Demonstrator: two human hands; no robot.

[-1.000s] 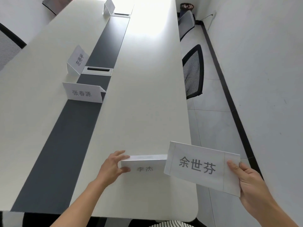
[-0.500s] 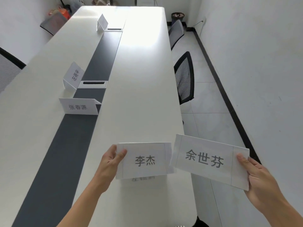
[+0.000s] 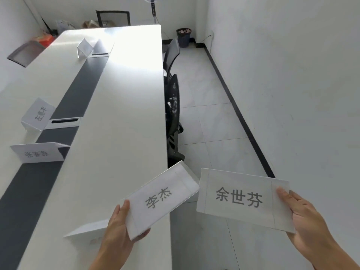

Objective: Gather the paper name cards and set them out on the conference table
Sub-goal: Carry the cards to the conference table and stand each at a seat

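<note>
The left hand [image 3: 118,228] pinches a tilted name card [image 3: 161,199] over the worktop [image 3: 120,121] edge; the right hand [image 3: 309,223] grips a second card [image 3: 241,197] above the floor. Three folded cards [image 3: 39,152] stand farther left, and chairs [image 3: 172,106] line the right edge.

2 bare forearms, left hand [image 3: 116,228] and right hand [image 3: 309,221], no sleeves showing.

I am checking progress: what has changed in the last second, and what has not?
The left hand lifted the 李杰 card off the table and tilted it. The right hand still holds the 余世芬 card. Cards standing further along look unmoved.
</note>
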